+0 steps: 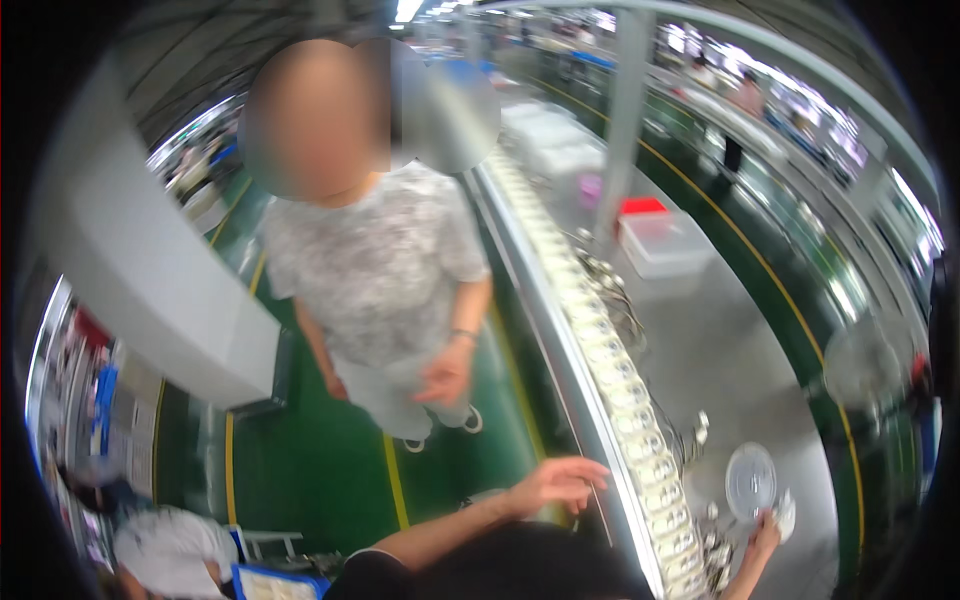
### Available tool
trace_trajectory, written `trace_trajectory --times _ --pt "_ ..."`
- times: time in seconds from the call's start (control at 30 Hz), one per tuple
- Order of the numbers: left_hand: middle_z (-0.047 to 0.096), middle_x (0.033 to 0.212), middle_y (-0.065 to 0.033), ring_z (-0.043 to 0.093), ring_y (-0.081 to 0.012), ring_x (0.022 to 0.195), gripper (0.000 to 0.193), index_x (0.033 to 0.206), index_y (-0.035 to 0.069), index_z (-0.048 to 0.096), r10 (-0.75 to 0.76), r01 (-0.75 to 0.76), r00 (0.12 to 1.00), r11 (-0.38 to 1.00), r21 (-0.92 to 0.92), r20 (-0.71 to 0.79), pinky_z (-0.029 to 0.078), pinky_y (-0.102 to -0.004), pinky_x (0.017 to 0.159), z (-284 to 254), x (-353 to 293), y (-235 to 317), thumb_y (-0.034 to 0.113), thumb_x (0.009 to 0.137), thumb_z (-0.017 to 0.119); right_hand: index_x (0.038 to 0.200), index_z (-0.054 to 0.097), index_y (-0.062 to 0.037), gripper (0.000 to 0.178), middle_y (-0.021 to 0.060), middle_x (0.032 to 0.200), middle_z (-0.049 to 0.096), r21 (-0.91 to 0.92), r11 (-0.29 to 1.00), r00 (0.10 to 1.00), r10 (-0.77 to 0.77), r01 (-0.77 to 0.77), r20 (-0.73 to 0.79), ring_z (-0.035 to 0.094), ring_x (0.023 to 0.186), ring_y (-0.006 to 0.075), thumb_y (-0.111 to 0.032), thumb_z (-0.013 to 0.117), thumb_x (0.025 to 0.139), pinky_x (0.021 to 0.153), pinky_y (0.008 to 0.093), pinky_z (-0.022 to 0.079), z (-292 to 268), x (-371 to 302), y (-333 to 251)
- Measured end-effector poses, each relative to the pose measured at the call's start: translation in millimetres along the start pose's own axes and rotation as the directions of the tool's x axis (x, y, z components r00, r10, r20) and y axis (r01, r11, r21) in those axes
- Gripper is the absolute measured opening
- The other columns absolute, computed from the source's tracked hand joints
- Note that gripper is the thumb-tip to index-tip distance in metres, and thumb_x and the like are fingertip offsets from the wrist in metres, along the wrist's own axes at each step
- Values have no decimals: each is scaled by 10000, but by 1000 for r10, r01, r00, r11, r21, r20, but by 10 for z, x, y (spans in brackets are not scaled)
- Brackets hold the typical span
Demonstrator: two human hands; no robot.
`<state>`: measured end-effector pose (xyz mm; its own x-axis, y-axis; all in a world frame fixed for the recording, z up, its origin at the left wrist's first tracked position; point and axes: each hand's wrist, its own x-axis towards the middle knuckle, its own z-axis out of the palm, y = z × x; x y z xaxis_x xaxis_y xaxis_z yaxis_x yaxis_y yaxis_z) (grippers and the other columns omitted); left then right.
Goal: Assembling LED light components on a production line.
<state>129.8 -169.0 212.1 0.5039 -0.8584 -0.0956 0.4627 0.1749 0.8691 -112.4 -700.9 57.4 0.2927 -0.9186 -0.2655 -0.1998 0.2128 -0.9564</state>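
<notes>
Grip of the right hand (764, 535): fingers bent and drawn together at a small whitish irregular item (785, 516); whether it is clasped or only touched cannot be told at this size. Adjoining, at the fingertips: one clear round shallow plastic vessel or lid (750, 480), resting on a smooth grey worktable (770, 400); contact with the fingers unclear.

Left hand (560, 485): bare, palm downward, fingers loosely extended and parted, nothing held. Fingertips overlap a long silvery metal rail (590, 425) in the view; touching or apart, cannot be told. Forearm enters from below, with a black sleeve (370, 575).

Between the two hands: one long row of cream-white boxy units (640, 440), set close together along the rail and receding into the distance. Beside the row, on the worktable: loose dark cables with small pale fittings (620, 295).

Farther along the table: one clear rectangular plastic bin (672, 246); one bright red box-like article (642, 206), just beside the bin; one small purple article (590, 187); one upright grey metal post (625, 120).

Across the rail, picture left: one standing person in a mottled grey-white short-sleeved top (370, 265), facing the camera, one blurred hand before the hip. Behind: one thick pale grey column (170, 240).

Lower left: one person in a white top (175, 545); one blue-rimmed tray of pale pieces (236, 578).

Ground: glossy green floor (310, 465) with yellow lines.
</notes>
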Motion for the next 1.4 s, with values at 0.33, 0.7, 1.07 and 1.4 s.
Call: trace_trajectory --times 0.33,0.7,1.07,1.4 --pt "619 968 -114 589 -139 822 247 1127 -33 545 21 -29 999 928 372 25 492 -284 745 -44 608 457 104 934 475 705 652 -76 217 -97 512 384 -62 996 997 -71 69 -29 267 417 24 -253 659 830 400 232 162 865 -1833 -1289" --pt "520 1226 -174 528 -231 1120 453 1337 -48 339 -197 103 959 911 399 204 407 -336 981 -53 1402 -375 249 996 364 924 696 -45 196 -43 679 619 -30 1000 999 -6 4 -46 289 431 -1 -209 611 859 401 191 192 1410 -2383 -897" --pt "548 1180 -199 621 -287 976 394 1353 0 308 -174 178 981 983 -45 80 530 -355 816 277 1216 -279 159 993 326 951 667 -24 191 -38 695 608 169 977 992 -125 129 -32 306 468 -14 -178 649 840 423 172 209 1601 -2924 -907" --pt "509 1195 -185 623 -287 946 444 1373 9 263 -81 79 995 996 -41 -52 544 -364 788 501 729 -341 86 960 404 998 609 39 276 84 837 669 133 991 977 -29 1 213 610 797 111 -196 645 858 798 256 450 1278 -3124 -941"
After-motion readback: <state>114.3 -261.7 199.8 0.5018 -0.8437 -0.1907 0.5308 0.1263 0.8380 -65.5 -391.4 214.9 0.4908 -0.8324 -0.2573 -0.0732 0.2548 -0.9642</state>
